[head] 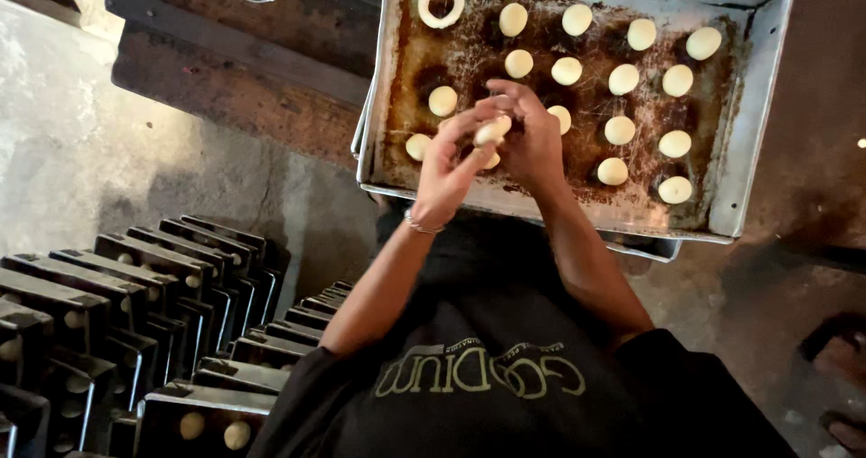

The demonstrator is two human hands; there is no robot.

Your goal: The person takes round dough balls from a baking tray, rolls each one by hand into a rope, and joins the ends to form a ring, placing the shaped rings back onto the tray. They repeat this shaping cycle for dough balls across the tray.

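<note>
My left hand and my right hand meet over the near left part of a greasy metal baking tray. Between their fingertips they pinch one small pale dough piece. My left wrist wears a thin bracelet. Several round dough balls lie in rows on the tray, and a dough ring sits in its far left corner. One dough ball is partly hidden under my hands.
Dark rectangular baking tins stand stacked in rows at lower left, some holding dough balls. A worn wooden bench lies at upper left. The floor is rough concrete. Someone's foot shows at lower right.
</note>
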